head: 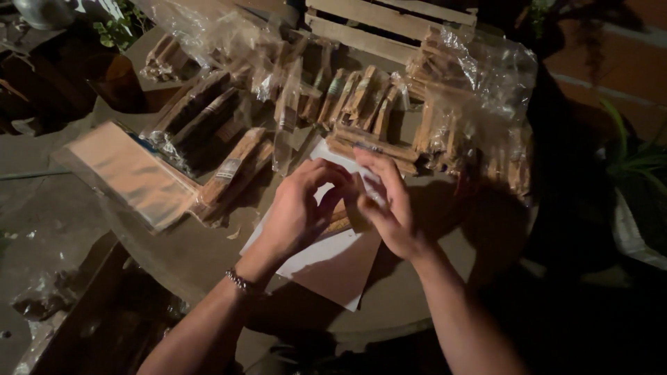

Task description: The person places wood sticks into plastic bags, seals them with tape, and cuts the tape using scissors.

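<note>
My left hand (299, 208) and my right hand (389, 205) meet over a white sheet of paper (333, 267) on a round table (201, 257). Both hands pinch a small clear plastic sleeve (368, 186) between the fingertips. Short brown wooden sticks (338, 221) lie on the paper under my hands, partly hidden. A metal bracelet (240, 281) circles my left wrist.
Many wooden sticks wrapped in clear sleeves (233, 170) lie across the table. A stack of flat clear bags (132, 173) sits at the left. A large crinkled plastic bag of sticks (472, 104) is at the right, a wooden crate (379, 24) behind. Plants (636, 163) stand right.
</note>
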